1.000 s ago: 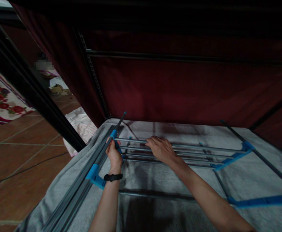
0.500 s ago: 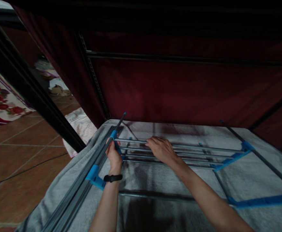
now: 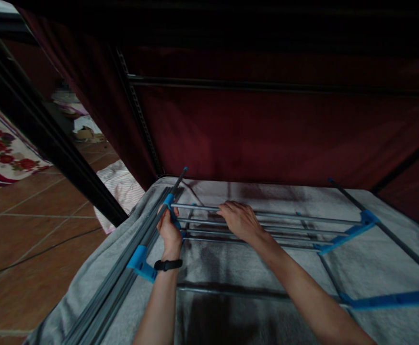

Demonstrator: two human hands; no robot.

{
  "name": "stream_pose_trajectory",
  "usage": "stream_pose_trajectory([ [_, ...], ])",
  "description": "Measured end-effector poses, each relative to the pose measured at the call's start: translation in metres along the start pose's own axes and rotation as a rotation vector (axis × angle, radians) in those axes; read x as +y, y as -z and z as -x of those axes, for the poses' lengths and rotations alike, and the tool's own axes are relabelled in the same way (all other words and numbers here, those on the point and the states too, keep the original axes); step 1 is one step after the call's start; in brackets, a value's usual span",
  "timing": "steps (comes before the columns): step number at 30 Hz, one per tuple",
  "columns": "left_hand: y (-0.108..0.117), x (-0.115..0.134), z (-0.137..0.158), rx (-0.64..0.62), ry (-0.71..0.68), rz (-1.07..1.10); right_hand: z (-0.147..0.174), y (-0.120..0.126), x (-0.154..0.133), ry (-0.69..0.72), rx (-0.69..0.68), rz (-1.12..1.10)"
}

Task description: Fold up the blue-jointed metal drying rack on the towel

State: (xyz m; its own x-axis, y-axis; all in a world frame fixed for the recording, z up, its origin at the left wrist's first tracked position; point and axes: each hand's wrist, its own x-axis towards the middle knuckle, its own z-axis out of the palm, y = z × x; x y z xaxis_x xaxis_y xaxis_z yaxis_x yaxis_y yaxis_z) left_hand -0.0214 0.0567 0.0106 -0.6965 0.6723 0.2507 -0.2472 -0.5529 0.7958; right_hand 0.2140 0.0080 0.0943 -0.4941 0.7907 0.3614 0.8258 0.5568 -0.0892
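Observation:
A partly assembled rack of grey metal tubes and blue plastic brackets stands on a grey blanket [image 3: 360,268]. At its left side, my left hand [image 3: 168,231], a black band on the wrist, is closed around a blue plastic bracket [image 3: 168,200]. My right hand [image 3: 240,221] wraps over the top metal rod [image 3: 310,218], whose left end meets that bracket. Whether the end is fully seated I cannot tell. The rod's far end reaches the right blue bracket [image 3: 342,238]. Several parallel rods run just below it. A lower blue bracket [image 3: 142,263] sits near my left wrist.
Loose grey tubes [image 3: 99,302] lie bundled along the blanket's left edge. Behind hangs a dark red curtain [image 3: 267,139], with a black frame post [image 3: 69,153] at left. A striped cloth [image 3: 121,187] and a cable [image 3: 44,249] lie on the tiled floor [image 3: 33,278].
The top rod and my right hand have risen very slightly. My left hand keeps its hold on the bracket.

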Motion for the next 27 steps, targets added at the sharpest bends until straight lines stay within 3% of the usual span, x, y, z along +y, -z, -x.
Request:
stream_pose_trajectory([
  [14, -0.0010, 0.0036, 0.0008, -0.020, -0.010, -0.110, 0.0011, -0.0027, -0.0009, -0.006, -0.024, -0.040],
  [27, 0.0008, 0.0070, 0.0050, 0.022, -0.110, -0.421, -0.0009, 0.0021, -0.0016, 0.041, -0.027, -0.055],
])
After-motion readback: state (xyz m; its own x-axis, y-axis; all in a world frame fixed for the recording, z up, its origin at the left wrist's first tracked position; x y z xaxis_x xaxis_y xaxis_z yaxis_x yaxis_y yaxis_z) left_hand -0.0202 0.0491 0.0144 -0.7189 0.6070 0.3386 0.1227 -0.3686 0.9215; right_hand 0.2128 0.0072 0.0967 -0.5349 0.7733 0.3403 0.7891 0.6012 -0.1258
